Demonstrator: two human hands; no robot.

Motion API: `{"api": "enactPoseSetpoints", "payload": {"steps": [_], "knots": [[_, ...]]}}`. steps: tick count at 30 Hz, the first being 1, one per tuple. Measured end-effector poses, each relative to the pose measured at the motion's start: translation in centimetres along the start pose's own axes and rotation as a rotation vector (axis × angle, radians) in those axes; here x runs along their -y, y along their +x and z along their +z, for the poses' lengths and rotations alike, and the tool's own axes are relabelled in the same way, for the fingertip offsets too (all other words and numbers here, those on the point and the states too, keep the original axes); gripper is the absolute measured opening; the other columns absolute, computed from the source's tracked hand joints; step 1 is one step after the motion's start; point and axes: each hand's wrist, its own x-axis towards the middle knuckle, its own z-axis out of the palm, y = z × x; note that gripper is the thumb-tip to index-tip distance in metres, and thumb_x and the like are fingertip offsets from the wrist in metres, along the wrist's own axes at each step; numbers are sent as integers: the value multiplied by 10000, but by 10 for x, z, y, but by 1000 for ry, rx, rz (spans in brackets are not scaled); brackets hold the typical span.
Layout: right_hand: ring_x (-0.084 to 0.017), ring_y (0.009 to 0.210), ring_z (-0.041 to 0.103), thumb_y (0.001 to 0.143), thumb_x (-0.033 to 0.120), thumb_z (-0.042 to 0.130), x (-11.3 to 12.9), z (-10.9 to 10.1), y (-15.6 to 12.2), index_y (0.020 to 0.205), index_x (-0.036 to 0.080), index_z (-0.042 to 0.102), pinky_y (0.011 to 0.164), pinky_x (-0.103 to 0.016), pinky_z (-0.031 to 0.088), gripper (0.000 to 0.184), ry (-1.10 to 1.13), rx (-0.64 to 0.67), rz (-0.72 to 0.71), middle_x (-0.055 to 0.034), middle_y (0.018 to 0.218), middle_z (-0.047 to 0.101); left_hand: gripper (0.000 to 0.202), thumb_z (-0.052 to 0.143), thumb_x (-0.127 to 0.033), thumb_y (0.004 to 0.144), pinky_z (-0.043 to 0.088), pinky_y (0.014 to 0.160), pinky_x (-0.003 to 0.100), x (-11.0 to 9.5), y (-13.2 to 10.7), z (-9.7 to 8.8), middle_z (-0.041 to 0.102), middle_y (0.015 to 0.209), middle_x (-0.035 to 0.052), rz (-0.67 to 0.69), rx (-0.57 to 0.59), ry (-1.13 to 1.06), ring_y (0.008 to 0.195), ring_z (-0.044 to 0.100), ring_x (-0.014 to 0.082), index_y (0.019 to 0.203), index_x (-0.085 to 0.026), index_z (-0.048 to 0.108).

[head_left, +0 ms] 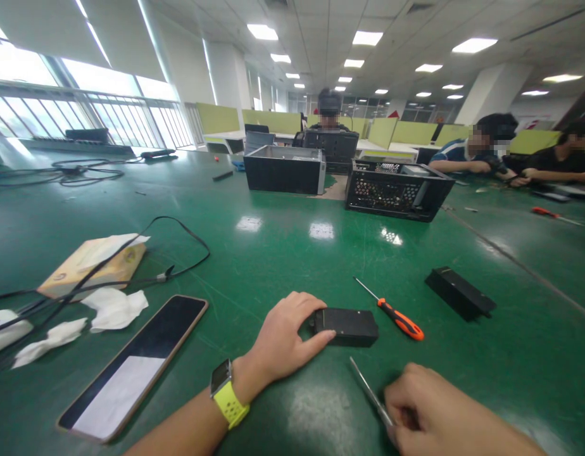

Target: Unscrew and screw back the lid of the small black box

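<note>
My left hand [283, 339], with a yellow-banded watch on the wrist, grips the left end of a small flat black box [347, 326] that lies on the green table [292, 253]. My right hand [435, 411] is closed at the bottom edge around a thin metal tool [368, 391] whose shaft points up and left toward the box. An orange-handled screwdriver [394, 313] lies on the table just right of the box. A second black box [459, 292] rests farther right.
A phone [135, 364] lies at the lower left beside crumpled tissues [113, 308], a tissue packet [93, 266] and black cables [178, 250]. Two open computer cases [285, 169] [397, 190] stand at the far side. Other people sit behind the cases and at the right.
</note>
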Motion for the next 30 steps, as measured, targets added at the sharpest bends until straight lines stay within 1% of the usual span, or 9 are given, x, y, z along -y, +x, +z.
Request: {"api": "enactPoseSetpoints", "payload": {"steps": [3,6,8,11,16,22,25,30], "knots": [[-109,552,392,708,185,514,-3,-3,3,523,195,406,534,-231,266,214,161,2,-74,51,527,391,273,657,-370,872,484,847,408,1,0,0,657,1053,75,1,-4,-6,950,585,248,1085,-208,606],[-99,535,317,770,267,500,-8,-8,6,539,204,368,516,-229,249,274,319,35,-112,69,525,318,269,659,-363,869,486,848,408,1,0,0,658,1054,73,1,-4,-9,953,588,248,1083,-208,610],[-94,521,317,786,311,500,-10,-10,7,541,204,390,504,-225,252,289,380,86,-120,69,519,338,270,661,-359,868,487,849,406,1,-1,0,657,1054,70,2,-4,-9,953,588,246,1084,-206,610],[-91,499,360,800,335,496,-9,-8,8,550,195,446,496,-219,276,291,448,137,-125,57,505,419,271,665,-351,868,482,855,402,1,-1,0,654,1060,69,2,-6,-11,960,585,246,1088,-203,607],[-90,491,390,812,307,488,-10,-4,11,558,192,459,494,-213,291,281,517,107,-101,49,503,461,269,671,-346,867,477,856,401,0,-1,0,652,1056,64,1,-4,-11,957,580,244,1084,-201,610],[-72,457,352,813,317,497,-7,-6,10,550,182,477,457,-196,261,296,545,163,-102,53,486,459,261,670,-343,868,475,851,405,0,0,0,653,1052,66,-3,-3,-9,952,575,247,1077,-199,608],[-67,453,356,813,315,501,-6,-4,9,563,181,489,437,-182,254,284,581,164,-67,49,496,469,268,664,-355,873,474,853,408,0,-1,1,651,1054,67,-2,0,-12,952,574,248,1081,-197,608],[-58,399,339,812,368,510,-9,5,14,589,187,505,383,-178,233,287,656,151,4,40,501,498,269,671,-346,867,473,848,406,0,0,1,652,1042,63,-3,-8,-12,941,572,248,1079,-193,609]]}}
